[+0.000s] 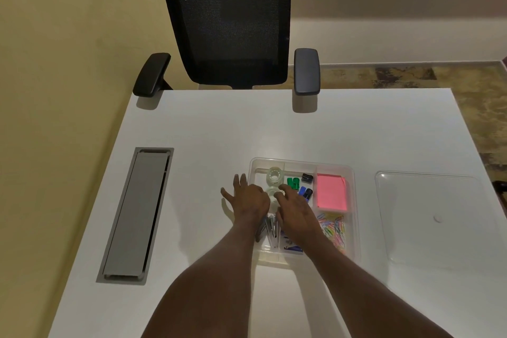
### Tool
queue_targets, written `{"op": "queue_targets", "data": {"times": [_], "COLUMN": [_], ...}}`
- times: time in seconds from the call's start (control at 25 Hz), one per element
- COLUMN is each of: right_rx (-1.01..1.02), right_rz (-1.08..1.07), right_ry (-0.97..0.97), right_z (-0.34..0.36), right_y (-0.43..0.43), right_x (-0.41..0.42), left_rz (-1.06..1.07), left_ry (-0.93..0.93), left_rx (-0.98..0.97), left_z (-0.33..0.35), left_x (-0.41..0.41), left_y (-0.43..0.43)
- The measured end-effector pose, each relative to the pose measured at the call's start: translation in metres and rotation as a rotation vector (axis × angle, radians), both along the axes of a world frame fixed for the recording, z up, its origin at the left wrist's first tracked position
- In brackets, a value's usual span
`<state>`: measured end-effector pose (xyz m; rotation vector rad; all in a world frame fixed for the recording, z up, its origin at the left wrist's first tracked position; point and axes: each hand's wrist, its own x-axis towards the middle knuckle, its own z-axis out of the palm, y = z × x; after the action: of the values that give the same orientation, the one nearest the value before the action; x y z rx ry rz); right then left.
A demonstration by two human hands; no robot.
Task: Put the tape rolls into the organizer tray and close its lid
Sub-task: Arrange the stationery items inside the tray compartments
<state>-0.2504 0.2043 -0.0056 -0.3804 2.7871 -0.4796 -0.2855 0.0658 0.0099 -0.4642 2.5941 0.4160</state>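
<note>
The clear organizer tray sits on the white table, right of centre. One clear tape roll lies in its far-left compartment. A second clear tape roll lies just nearer, partly hidden between my hands. My right hand reaches over the tray, thumb and forefinger pinched on this roll's right edge. My left hand is spread flat at the tray's left rim, fingers apart, holding nothing. The clear lid lies flat on the table to the right of the tray.
The tray also holds green, blue and black clips, pink sticky notes, coloured paper clips and staples. A grey cable hatch is set into the table at left. A black mesh chair stands at the far edge.
</note>
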Motion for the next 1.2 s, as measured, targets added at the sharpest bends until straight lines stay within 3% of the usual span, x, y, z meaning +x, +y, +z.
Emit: {"op": "queue_targets", "data": {"times": [0.36, 0.68, 0.88, 1.04, 1.2], "right_rx": [-0.106, -0.099, -0.127, -0.193, -0.141], "right_rz": [-0.044, -0.013, 0.132, 0.094, 0.092], "right_ry": [-0.045, 0.064, 0.254, 0.111, 0.103], "right_z": [-0.006, 0.008, 0.011, 0.016, 0.025], "right_y": [-0.006, 0.002, 0.017, 0.014, 0.01], "right_x": [0.002, 0.023, 0.045, 0.054, 0.062], "left_rz": [-0.097, -0.032, 0.063, 0.1, 0.078], "left_ry": [-0.029, 0.071, 0.141, 0.092, 0.044], "left_rx": [-0.008, 0.095, 0.151, 0.17, 0.142], "left_z": [0.009, 0.01, 0.013, 0.022, 0.034], "left_x": [-0.018, 0.006, 0.039, 0.048, 0.057], "left_y": [0.006, 0.002, 0.007, 0.011, 0.008]}}
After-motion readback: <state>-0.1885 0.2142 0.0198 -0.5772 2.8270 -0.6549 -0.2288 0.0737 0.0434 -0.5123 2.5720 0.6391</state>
